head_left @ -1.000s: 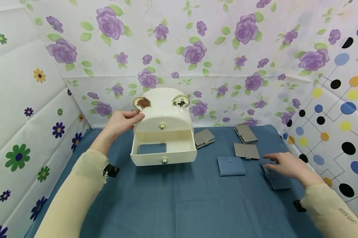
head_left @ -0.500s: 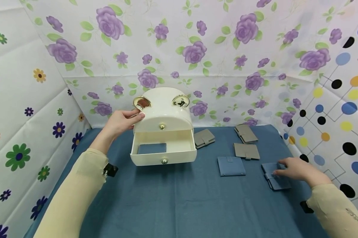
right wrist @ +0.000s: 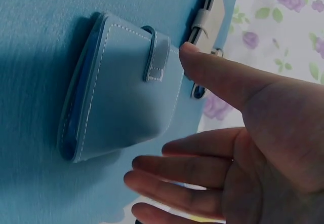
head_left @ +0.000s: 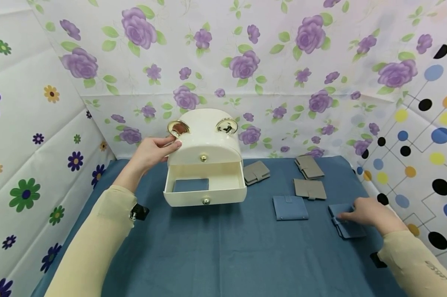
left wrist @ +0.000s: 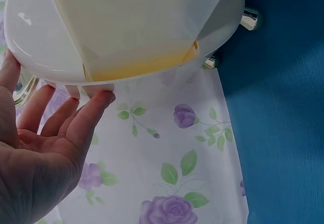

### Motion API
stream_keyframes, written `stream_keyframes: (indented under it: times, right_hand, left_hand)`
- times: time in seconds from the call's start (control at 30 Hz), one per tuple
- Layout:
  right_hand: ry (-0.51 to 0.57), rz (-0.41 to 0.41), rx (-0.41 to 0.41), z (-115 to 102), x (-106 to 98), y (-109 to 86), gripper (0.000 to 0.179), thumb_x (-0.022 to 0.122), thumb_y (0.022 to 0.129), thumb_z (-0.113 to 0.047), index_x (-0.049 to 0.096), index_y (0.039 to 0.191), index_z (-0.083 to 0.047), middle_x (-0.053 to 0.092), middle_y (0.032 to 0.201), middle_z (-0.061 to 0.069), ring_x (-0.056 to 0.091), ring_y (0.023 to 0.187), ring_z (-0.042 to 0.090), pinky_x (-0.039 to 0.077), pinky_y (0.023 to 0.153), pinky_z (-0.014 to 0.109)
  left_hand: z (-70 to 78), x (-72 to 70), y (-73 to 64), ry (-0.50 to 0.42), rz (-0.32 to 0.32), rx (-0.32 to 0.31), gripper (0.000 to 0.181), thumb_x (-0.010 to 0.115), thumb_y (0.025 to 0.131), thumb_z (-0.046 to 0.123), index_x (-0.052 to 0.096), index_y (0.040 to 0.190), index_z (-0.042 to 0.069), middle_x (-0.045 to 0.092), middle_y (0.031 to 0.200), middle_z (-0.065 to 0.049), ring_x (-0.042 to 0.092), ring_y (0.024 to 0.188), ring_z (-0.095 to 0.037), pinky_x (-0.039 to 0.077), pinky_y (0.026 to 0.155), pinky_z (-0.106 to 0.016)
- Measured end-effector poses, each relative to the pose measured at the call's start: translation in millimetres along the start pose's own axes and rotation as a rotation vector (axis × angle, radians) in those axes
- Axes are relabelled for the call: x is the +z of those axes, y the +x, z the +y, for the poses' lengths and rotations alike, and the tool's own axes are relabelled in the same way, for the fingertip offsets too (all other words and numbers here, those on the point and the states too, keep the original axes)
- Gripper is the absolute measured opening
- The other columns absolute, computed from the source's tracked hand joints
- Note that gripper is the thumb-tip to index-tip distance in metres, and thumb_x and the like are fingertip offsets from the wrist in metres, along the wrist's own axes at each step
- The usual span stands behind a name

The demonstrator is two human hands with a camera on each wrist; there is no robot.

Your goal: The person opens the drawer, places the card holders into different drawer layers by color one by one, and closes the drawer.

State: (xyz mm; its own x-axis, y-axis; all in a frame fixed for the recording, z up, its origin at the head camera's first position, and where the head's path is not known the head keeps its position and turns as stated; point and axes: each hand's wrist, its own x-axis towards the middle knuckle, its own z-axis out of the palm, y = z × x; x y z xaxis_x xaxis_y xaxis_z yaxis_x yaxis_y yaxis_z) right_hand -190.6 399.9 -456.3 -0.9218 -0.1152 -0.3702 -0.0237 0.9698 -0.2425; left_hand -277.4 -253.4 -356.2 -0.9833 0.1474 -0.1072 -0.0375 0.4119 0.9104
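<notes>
My left hand point(head_left: 152, 154) grips the upper left side of a small cream drawer box point(head_left: 208, 142) with gold ears; in the left wrist view its fingers point(left wrist: 93, 115) curve against the rim. The lower drawer point(head_left: 227, 197) is pulled out, and a flat blue item point(head_left: 191, 185) lies inside at its left. At the right, my right hand point(head_left: 373, 214) is over a dark blue wallet point(head_left: 351, 231) with a strap. The right wrist view shows that wallet point(right wrist: 126, 87) lying beside the extended thumb and spread fingers, which do not close on it.
A lighter blue wallet point(head_left: 290, 208) lies left of the right hand. Three grey-beige wallets lie farther back: one point(head_left: 256, 172) beside the box, one point(head_left: 309, 188) behind the lighter blue wallet, one point(head_left: 309, 166) near the back edge. Patterned cloth walls point(head_left: 282, 82) enclose the blue-covered table point(head_left: 193, 251).
My right hand has moved right and down from the wallet's far left corner to over the wallet. The left hand stays on the drawer box, and the drawer has not moved.
</notes>
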Motion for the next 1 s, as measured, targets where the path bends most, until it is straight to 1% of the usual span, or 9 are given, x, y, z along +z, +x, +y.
stream_keyframes:
  times: [0.1, 0.23, 0.37, 0.47, 0.57, 0.7, 0.83, 1.0]
  right_hand:
    - [-0.013, -0.007, 0.028, -5, 0, -0.9, 0.058, 0.078, 0.094, -0.057, 0.056, 0.075, -0.006, 0.04, 0.07, 0.002, 0.047, 0.065, 0.02, 0.037, 0.06, 0.034]
    - [-0.016, -0.028, 0.068, -11, 3, -2.6, 0.063, 0.078, 0.092, -0.061, 0.061, 0.08, -0.002, 0.045, 0.072, 0.004, 0.052, 0.069, 0.023, 0.042, 0.062, 0.038]
    - [-0.014, -0.039, 0.107, -15, 8, -1.1, 0.066, 0.079, 0.09, -0.064, 0.062, 0.081, -0.001, 0.048, 0.074, 0.006, 0.054, 0.07, 0.025, 0.045, 0.063, 0.039]
    - [-0.013, -0.043, 0.14, -16, 12, 2.0, 0.066, 0.079, 0.088, -0.066, 0.061, 0.08, -0.003, 0.047, 0.074, 0.006, 0.054, 0.07, 0.025, 0.045, 0.062, 0.039]
    - [-0.014, -0.034, 0.164, -17, 15, 4.6, 0.064, 0.082, 0.086, -0.065, 0.061, 0.079, -0.005, 0.046, 0.073, 0.005, 0.054, 0.069, 0.024, 0.044, 0.06, 0.038]
    - [-0.027, -0.009, 0.156, -19, 18, 6.0, 0.06, 0.086, 0.084, -0.061, 0.06, 0.078, -0.007, 0.044, 0.072, 0.004, 0.052, 0.068, 0.023, 0.042, 0.059, 0.038]
    - [-0.044, 0.018, 0.144, -21, 18, 7.5, 0.06, 0.088, 0.082, -0.059, 0.061, 0.079, -0.006, 0.047, 0.074, 0.006, 0.052, 0.068, 0.024, 0.041, 0.058, 0.038]
    - [-0.053, 0.029, 0.127, -20, 17, 10.2, 0.059, 0.09, 0.081, -0.057, 0.062, 0.081, -0.005, 0.048, 0.074, 0.007, 0.051, 0.068, 0.024, 0.04, 0.058, 0.038]
  left_hand:
    - [-0.6, -0.2, 0.6, -0.006, 0.003, -0.002, 0.076, 0.074, 0.102, 0.048, 0.048, 0.161, 0.007, 0.039, 0.169, -0.008, 0.041, 0.153, -0.031, 0.049, 0.114, -0.055]
    - [-1.9, -0.3, 1.4, -0.006, 0.009, -0.004, 0.077, 0.074, 0.102, 0.049, 0.048, 0.161, 0.007, 0.039, 0.169, -0.009, 0.042, 0.153, -0.031, 0.049, 0.114, -0.055]
    - [-3.7, 0.0, 1.9, -0.007, 0.013, -0.007, 0.076, 0.074, 0.102, 0.048, 0.048, 0.161, 0.008, 0.038, 0.17, -0.007, 0.042, 0.153, -0.031, 0.048, 0.115, -0.056]
    - [-4.3, 0.8, 1.9, -0.012, 0.015, -0.008, 0.075, 0.074, 0.102, 0.048, 0.049, 0.16, 0.008, 0.039, 0.169, -0.006, 0.042, 0.153, -0.03, 0.048, 0.115, -0.056]
    - [-3.9, 1.7, 1.6, -0.019, 0.017, -0.006, 0.074, 0.074, 0.102, 0.048, 0.05, 0.159, 0.008, 0.039, 0.169, -0.005, 0.041, 0.153, -0.03, 0.047, 0.116, -0.056]
    - [-3.2, 2.3, 0.6, -0.023, 0.02, -0.004, 0.073, 0.075, 0.102, 0.048, 0.051, 0.159, 0.009, 0.039, 0.169, -0.005, 0.042, 0.153, -0.03, 0.047, 0.115, -0.056]
    - [-2.8, 2.3, 0.0, -0.018, 0.022, -0.004, 0.074, 0.075, 0.101, 0.049, 0.051, 0.159, 0.009, 0.039, 0.169, -0.005, 0.043, 0.152, -0.031, 0.048, 0.115, -0.056]
    - [-3.9, 2.1, 0.3, -0.02, 0.026, -0.001, 0.074, 0.075, 0.101, 0.05, 0.051, 0.159, 0.01, 0.039, 0.169, -0.005, 0.043, 0.152, -0.031, 0.049, 0.114, -0.056]
